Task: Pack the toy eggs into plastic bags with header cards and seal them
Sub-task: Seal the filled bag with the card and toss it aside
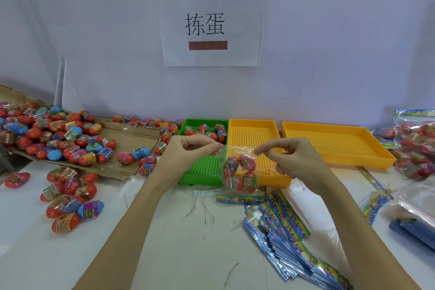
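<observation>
A clear plastic bag is being held up above the white table by both hands. Its top left corner is being pinched by the curled fingers of the left hand; its top right edge is being pinched between thumb and forefinger of the right hand, the other fingers being curled loosely. Four or so toy eggs, red with colored wrappers, are being carried inside the bag, which is hanging in front of the seam between the green perforated tray and the near yellow perforated tray. A blue printed header card is lying flat just under the bag's bottom edge; whether the two are touching cannot be told.

More wrapped eggs are being kept at the far end of the green tray. A second yellow tray is sitting to the right, apart from the first. A fanned pile of header cards is lying near the right forearm. Loose eggs are being spread over a flattened cardboard sheet at left and on the table in front of it. Filled bags are being stacked at the far right edge. A paper sign with two characters is being displayed on the wall behind.
</observation>
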Available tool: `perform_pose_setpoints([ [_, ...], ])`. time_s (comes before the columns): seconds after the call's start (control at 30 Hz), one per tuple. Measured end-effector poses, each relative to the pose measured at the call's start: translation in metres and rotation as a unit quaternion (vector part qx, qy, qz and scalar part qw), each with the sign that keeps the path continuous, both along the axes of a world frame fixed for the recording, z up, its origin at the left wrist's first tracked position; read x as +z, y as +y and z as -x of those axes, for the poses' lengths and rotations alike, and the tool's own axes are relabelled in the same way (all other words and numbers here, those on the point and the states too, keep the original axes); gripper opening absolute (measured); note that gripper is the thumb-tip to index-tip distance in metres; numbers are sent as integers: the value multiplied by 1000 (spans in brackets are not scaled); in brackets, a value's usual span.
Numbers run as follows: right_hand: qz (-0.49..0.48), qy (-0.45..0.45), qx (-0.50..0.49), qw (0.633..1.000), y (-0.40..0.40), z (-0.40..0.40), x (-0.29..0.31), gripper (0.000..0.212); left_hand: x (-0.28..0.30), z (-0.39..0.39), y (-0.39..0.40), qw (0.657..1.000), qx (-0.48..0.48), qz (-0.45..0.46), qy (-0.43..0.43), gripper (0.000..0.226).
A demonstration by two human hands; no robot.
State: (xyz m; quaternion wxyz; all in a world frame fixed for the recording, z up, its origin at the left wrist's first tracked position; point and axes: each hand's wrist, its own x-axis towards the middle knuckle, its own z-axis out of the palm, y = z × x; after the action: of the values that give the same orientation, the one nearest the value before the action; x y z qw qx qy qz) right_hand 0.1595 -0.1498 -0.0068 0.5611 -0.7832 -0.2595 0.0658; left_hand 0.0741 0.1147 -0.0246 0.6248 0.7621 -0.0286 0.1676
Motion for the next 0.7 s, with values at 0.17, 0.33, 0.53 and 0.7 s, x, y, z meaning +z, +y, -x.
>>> perform_pose_setpoints([
  [0.17, 5, -3, -15, 1000, 1, -1, 1, 33, 0, -2, -5, 1000, 9, -4, 2, 14],
  [0.33, -16, -5, -23, 1000, 10, 4, 2, 41, 2, -1, -7, 999, -14, -29, 12, 20],
  [0.53, -22, -19, 81, 996, 30, 16, -3, 41, 13, 3, -27, 991, -91, -73, 65, 41],
  [0.7, -70, -29, 49, 996, 33, 17, -1, 19, 12, 1, -26, 994, -57, -64, 60, 29],
])
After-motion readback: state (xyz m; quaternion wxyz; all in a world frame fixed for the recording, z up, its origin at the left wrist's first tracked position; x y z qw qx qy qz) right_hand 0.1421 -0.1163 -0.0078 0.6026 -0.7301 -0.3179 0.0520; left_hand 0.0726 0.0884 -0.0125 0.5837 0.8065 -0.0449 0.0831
